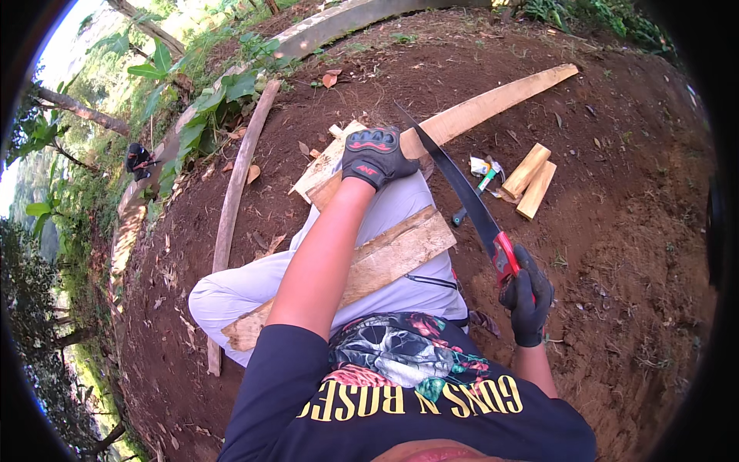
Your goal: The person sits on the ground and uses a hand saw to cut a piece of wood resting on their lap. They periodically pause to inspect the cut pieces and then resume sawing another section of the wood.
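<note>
My left hand [377,155], in a black glove with red trim, is closed over a long pale board [496,102] that runs out to the far right. My fingers' far ends are partly hidden. In my gloved right hand [529,296] is the red handle of a handsaw [479,209]. Its dark, curved blade slants up to the far left and crosses over the long board, just right of my left hand. Another pale plank [404,248] lies across my lap. Shorter wood pieces [317,179] sit beside my left hand, under or next to the long board.
Two short wood blocks [528,179] lie on the brown soil to the right, near a small green and white item [486,179]. A weathered pole [240,185] lies at left. Leafy plants [219,100] and a low concrete edge [346,27] border the ground; a small dark object [138,160] stands farther left.
</note>
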The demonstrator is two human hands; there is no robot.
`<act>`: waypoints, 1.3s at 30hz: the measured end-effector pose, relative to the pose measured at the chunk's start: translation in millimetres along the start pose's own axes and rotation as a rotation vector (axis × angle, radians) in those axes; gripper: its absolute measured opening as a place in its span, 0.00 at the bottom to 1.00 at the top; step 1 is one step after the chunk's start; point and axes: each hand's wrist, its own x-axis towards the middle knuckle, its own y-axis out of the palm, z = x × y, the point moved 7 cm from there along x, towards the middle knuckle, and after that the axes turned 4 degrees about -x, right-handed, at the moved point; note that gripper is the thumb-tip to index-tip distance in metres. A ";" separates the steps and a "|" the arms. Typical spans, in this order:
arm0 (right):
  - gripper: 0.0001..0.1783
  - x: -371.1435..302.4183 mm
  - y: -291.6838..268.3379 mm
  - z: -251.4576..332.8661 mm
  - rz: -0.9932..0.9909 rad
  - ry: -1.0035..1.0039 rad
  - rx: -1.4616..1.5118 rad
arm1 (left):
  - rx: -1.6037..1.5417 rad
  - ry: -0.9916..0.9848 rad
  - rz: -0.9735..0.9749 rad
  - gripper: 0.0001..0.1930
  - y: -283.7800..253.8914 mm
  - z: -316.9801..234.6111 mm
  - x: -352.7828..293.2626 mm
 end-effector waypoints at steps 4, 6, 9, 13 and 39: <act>0.22 41.8 15.5 0.2 0.046 0.008 0.031 | 0.004 -0.012 0.004 0.29 -3.1 -1.2 1.7; 0.22 72.9 48.8 13.5 0.039 -0.164 0.011 | 0.023 -0.007 -0.005 0.29 1.8 0.4 3.7; 0.21 117.9 105.6 33.1 0.045 -0.233 0.071 | 0.026 -0.016 0.020 0.27 -8.2 -4.6 0.5; 0.21 186.4 156.5 32.9 -0.017 -0.372 0.086 | 0.013 0.003 -0.010 0.29 2.1 -8.4 3.3; 0.23 69.3 65.6 -9.7 -0.006 -0.209 -0.003 | 0.009 0.007 -0.031 0.29 5.4 -6.7 1.5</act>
